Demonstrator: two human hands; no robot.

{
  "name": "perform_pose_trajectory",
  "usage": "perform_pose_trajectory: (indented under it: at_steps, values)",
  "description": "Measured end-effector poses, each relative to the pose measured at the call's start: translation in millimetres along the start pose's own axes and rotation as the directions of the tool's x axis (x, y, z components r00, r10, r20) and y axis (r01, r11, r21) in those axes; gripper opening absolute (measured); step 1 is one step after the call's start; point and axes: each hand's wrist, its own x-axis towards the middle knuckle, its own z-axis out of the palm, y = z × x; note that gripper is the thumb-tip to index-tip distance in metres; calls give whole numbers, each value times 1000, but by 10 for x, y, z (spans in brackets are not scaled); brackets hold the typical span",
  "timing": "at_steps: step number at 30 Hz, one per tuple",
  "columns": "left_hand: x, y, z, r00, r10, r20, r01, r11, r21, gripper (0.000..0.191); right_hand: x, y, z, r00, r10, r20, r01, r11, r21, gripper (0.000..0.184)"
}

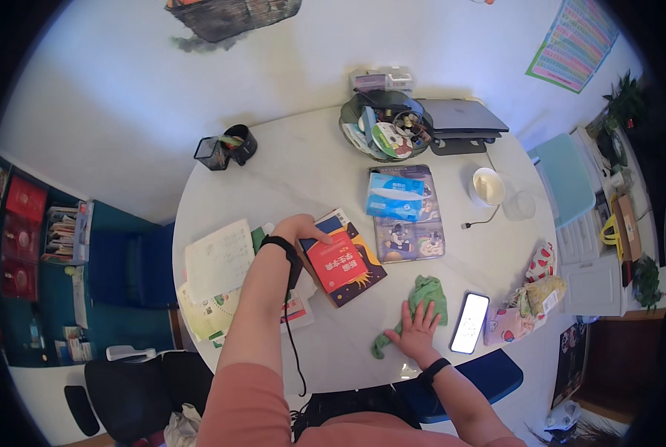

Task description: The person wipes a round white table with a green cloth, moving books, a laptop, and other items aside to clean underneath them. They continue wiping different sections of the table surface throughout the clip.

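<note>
My left hand (299, 229) grips the upper left edge of a stack of books, thumb on top; a small red book (341, 261) lies uppermost over a dark book with a yellow sun pattern (365, 279). My right hand (418, 329) lies spread, palm down, on a crumpled green cloth (431, 291) on the white marbled table (361, 352). Right of that hand is a smartphone (470, 323) with a lit screen. Left of the books lie an open notebook (219, 260) and loose papers, partly behind my left forearm.
A blue tissue pack (395, 196) rests on a purple patterned case (411, 240). Farther back are a basket of small items (386, 125), a laptop (461, 115) and pen holders (227, 146). A white bowl (486, 187), clear glass (519, 205) and patterned pouches (526, 307) stand right.
</note>
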Motion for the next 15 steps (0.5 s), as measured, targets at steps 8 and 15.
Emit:
perform_pose_trajectory:
  at_steps: [8,15]
  values:
    - [-740,318,305,906,215,-364,-175,975,140,75,16,14,35,1000,-3,23,4,999,-49,94]
    - [-2060,-309,223,870,40,-492,-424,570,-703,64,27,52,86,999,-38,-1,38,997,-65,94]
